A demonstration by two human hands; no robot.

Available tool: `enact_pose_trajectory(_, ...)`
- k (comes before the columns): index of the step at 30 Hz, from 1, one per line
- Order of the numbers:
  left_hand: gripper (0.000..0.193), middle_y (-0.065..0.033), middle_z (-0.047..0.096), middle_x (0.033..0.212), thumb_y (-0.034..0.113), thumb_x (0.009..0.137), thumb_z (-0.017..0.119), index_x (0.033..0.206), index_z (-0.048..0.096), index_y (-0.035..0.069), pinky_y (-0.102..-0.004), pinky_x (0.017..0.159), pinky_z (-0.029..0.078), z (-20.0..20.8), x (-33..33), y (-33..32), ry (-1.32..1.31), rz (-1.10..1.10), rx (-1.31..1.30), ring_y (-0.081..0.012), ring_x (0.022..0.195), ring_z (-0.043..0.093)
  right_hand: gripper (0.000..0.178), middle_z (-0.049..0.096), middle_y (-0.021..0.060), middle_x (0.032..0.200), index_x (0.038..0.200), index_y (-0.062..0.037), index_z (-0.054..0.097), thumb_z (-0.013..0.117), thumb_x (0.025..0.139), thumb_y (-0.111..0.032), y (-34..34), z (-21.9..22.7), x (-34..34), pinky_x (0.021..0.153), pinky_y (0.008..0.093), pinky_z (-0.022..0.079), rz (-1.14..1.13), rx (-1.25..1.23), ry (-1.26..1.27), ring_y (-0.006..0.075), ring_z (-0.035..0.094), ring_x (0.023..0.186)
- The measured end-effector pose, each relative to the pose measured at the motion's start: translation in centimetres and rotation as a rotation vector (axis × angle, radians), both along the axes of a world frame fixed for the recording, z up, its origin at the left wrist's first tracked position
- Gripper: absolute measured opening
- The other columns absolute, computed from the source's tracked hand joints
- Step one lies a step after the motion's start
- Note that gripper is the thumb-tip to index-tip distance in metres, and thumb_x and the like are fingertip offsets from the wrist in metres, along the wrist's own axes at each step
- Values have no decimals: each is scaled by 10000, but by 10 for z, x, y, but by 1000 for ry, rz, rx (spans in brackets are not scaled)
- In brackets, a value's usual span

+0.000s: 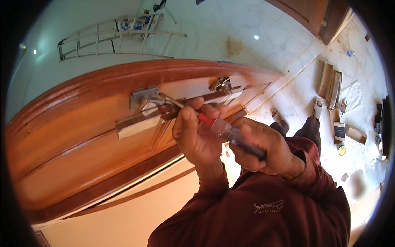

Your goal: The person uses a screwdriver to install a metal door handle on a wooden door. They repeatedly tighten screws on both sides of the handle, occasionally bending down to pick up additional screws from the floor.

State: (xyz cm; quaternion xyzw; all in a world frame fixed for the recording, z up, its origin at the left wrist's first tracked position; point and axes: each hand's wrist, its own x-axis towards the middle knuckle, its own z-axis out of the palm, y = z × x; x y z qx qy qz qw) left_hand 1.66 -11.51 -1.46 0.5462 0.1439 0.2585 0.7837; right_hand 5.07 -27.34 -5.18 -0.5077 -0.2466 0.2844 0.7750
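Note:
My right hand (263, 146) is wrapped round the handle of a screwdriver (225, 131), which has a red collar and a see-through, dark-ended grip. Closer to the tip, my left hand (199, 138) closes its thumb and fingers about the front of the screwdriver. The shaft points left toward a metal lock fitting (144, 100) on the wooden door (74, 123). A long brown-and-pale handle plate (138, 125) lies along the door beneath my fingers, which hide part of it. Further along sits another metal fitting (222, 84). Where exactly the tip rests is unclear.
Beyond the door, a ladder (109, 41) is at the upper left. On the tiled floor at right are an open cardboard box (329, 84), a small dark box (339, 131), a yellow-topped round item (341, 149) and loose bits. Another wooden door (302, 14) stands at the top right.

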Motion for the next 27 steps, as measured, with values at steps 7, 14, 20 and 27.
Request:
enact_pose_trajectory(7, 345, -198, 699, 888, 237, 1024, 495, 1151, 612, -62, -447, 805, 575, 6, -1, 2, -34, -60, -53, -332, 820, 689, 393, 629, 177, 747, 1201, 4, 524, 619, 955, -289, 0, 19, -9, 586, 378, 522, -171, -330, -450, 333, 661, 655)
enact_pose_trajectory(14, 357, -174, 672, 904, 242, 1030, 490, 1248, 539, -37, -473, 824, 565, 1, -10, 10, -58, -214, -70, -316, 859, 667, 413, 615, 133, 705, 1204, 26, 510, 558, 993, -326, 5, 8, -1, 491, 360, 487, 52, 141, 126, 240, 617, 554)
enact_pose_trajectory(20, 353, -161, 663, 893, 263, 1005, 547, 1208, 548, -26, -467, 811, 565, 0, -12, -2, -52, -86, -58, -294, 872, 664, 374, 539, 107, 625, 1209, -43, 486, 605, 959, -295, 16, 1, -19, 483, 376, 484, -52, -62, -86, 264, 642, 555)
enact_pose_trajectory(27, 326, -160, 671, 913, 256, 976, 592, 1171, 558, -3, -469, 850, 557, -1, -11, 6, 22, -213, 42, -310, 869, 672, 312, 498, 91, 617, 1181, -26, 496, 537, 1008, -282, 3, -1, -1, 455, 320, 452, 151, 103, 345, 169, 560, 504)
